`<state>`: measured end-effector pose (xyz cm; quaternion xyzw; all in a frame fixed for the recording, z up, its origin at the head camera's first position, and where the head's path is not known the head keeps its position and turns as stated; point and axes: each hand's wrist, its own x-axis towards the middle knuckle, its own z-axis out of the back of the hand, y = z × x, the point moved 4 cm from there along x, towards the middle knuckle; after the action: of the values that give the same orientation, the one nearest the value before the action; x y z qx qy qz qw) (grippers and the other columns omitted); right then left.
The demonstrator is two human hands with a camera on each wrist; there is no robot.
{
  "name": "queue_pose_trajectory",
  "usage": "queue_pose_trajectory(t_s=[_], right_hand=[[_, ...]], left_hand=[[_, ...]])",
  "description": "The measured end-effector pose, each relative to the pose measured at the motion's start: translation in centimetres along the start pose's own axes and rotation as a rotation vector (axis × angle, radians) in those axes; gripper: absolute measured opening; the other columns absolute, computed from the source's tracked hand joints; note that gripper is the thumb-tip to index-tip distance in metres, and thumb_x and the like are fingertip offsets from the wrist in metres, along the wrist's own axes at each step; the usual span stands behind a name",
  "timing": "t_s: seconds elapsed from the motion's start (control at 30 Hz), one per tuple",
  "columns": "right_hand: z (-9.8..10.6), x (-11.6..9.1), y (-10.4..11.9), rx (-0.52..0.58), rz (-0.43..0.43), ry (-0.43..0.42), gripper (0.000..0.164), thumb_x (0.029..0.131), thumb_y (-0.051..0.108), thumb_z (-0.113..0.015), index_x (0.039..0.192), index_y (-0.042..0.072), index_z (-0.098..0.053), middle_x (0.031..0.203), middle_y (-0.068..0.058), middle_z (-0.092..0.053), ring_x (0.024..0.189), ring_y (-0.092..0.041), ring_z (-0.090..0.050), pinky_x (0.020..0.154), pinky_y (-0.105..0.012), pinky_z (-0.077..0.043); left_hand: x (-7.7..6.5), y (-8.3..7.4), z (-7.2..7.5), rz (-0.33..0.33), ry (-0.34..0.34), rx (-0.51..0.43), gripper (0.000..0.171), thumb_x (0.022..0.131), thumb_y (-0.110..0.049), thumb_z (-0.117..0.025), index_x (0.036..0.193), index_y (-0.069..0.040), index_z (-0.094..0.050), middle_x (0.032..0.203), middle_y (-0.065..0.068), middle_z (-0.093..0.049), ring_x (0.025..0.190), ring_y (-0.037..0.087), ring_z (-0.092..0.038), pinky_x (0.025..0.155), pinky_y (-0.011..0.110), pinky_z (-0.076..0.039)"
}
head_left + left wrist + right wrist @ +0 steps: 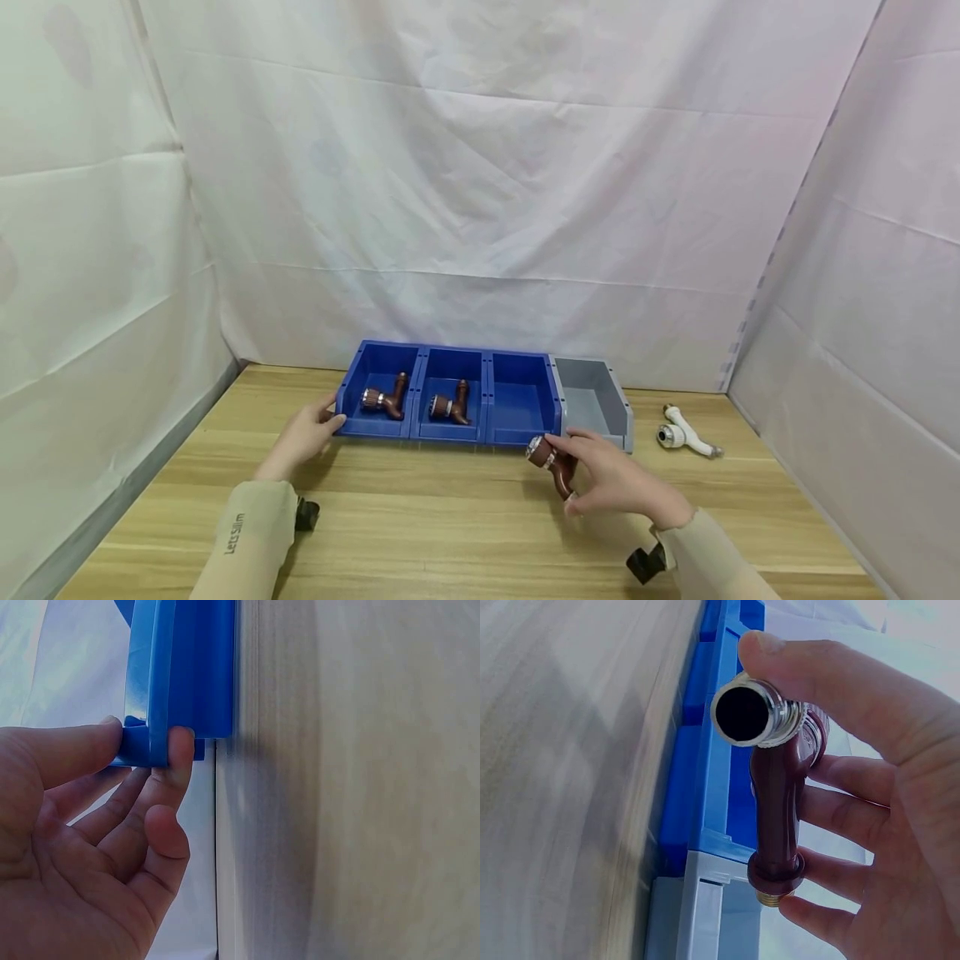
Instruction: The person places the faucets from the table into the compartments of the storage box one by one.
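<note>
My right hand [615, 481] holds a brown faucet [560, 477] with a silver end, in front of the third blue bin and the grey bin [592, 408]. In the right wrist view, the thumb lies by the chrome spout mouth and the fingers run along the brown body [775, 802]. At the far left, my left hand [300, 440] pinches the front corner of the first blue bin [372, 428] between thumb and fingers. Similar brown faucets lie inside the first bin [393, 400] and the second bin [453, 406]. The third blue bin [517, 396] has nothing visible inside.
The bins stand joined in a row at the back of the wooden table [420, 525], near a white cloth backdrop [465, 208]. A white faucet [688, 434] lies on the table to the right of the grey bin. White cloth also hangs on both sides.
</note>
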<state>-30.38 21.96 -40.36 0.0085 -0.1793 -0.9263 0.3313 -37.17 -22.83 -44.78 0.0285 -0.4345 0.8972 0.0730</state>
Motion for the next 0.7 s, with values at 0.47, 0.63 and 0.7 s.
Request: queue_pose_trajectory(t_s=[0.47,0.63,0.7], right_hand=[[0.60,0.51,0.04,-0.012,0.016,0.000,0.095,0.064,0.027,-0.088,0.146,0.010,-0.044,0.137,-0.009,-0.054,0.133,-0.040,-0.037,0.098,-0.054,-0.041],[0.89,0.67,0.01,-0.011,0.020,-0.004,0.094,0.066,0.027,-0.088,0.147,0.009,-0.044,0.138,-0.009,-0.052,0.133,-0.039,-0.037,0.097,-0.053,-0.041],[0.99,0.74,-0.02,-0.007,0.017,-0.003,0.094,0.066,0.027,-0.088,0.147,0.010,-0.043,0.139,-0.010,-0.052,0.134,-0.039,-0.036,0.098,-0.053,-0.041]], left_hand=[[-0.06,-0.11,0.13,-0.009,0.001,0.029,0.053,0.098,-0.009,-0.055,0.143,0.011,-0.035,0.110,0.033,-0.061,0.068,0.026,-0.060,0.062,0.036,-0.047],[-0.01,-0.03,0.13,-0.010,-0.002,0.035,0.053,0.098,-0.010,-0.055,0.143,0.011,-0.036,0.110,0.032,-0.062,0.070,0.026,-0.061,0.065,0.038,-0.048],[-0.07,-0.05,0.15,-0.010,-0.002,0.045,0.054,0.098,-0.011,-0.055,0.143,0.011,-0.035,0.111,0.032,-0.061,0.076,0.026,-0.061,0.068,0.039,-0.048]])
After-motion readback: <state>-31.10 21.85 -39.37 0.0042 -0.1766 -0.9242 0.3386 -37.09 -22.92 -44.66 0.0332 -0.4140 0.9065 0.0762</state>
